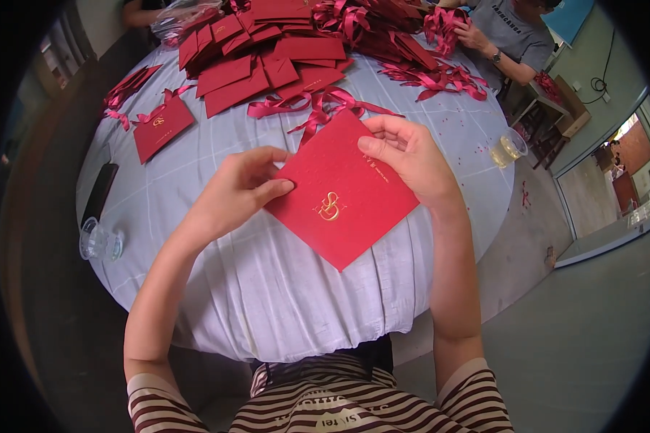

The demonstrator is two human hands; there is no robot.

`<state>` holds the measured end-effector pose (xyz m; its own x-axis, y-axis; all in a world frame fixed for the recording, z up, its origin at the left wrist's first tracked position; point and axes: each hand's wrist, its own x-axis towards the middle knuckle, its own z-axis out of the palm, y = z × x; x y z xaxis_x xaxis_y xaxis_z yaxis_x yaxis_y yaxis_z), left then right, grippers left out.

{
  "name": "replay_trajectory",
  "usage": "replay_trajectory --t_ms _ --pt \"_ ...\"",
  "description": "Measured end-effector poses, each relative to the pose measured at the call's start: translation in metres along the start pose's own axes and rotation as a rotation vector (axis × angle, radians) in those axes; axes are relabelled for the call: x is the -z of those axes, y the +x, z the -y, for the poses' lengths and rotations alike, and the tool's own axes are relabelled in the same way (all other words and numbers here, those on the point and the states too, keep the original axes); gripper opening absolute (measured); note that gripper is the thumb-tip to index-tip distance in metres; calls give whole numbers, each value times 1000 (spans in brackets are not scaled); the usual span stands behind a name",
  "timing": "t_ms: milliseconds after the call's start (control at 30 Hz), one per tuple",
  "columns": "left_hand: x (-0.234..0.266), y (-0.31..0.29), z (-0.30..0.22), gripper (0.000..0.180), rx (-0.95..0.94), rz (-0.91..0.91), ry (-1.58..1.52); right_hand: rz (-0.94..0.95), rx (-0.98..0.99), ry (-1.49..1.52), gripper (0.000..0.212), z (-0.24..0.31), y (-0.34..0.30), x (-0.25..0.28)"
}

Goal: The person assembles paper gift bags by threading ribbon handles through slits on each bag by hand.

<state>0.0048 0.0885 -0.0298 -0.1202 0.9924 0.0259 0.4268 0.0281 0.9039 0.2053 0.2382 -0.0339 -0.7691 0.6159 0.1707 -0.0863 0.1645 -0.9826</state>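
Note:
Between my two hands a red envelope (325, 177) with a gold emblem is held tilted, one corner toward me, above the near part of the table. My left hand (240, 189) pinches its left corner, thumb on the front face and fingers behind. At the upper right edge my right hand (409, 155) grips it the same way, thumb in front. Just beyond the envelope lie loose dark pink ribbons (318, 108). Another red envelope (164, 128) with a ribbon rests on the cloth to the left.
A big pile of red envelopes (267, 61) covers the far side of the round table (217, 281). More ribbons (440, 79) lie at the far right, near a co-worker (516, 43) handling ribbon. Clear cups (100, 240) stand left and right (508, 149); a dark phone-like object (100, 191) lies left.

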Motion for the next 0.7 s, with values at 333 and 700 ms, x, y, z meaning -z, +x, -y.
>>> replay_trajectory --t_ms 333,700 --pt "11 -36 19 19 -95 -282 -375 142 81 -120 25 7 -5 -11" --pt "1 -64 -3 33 -678 -488 501 226 180 -308 28 6 -5 -21"
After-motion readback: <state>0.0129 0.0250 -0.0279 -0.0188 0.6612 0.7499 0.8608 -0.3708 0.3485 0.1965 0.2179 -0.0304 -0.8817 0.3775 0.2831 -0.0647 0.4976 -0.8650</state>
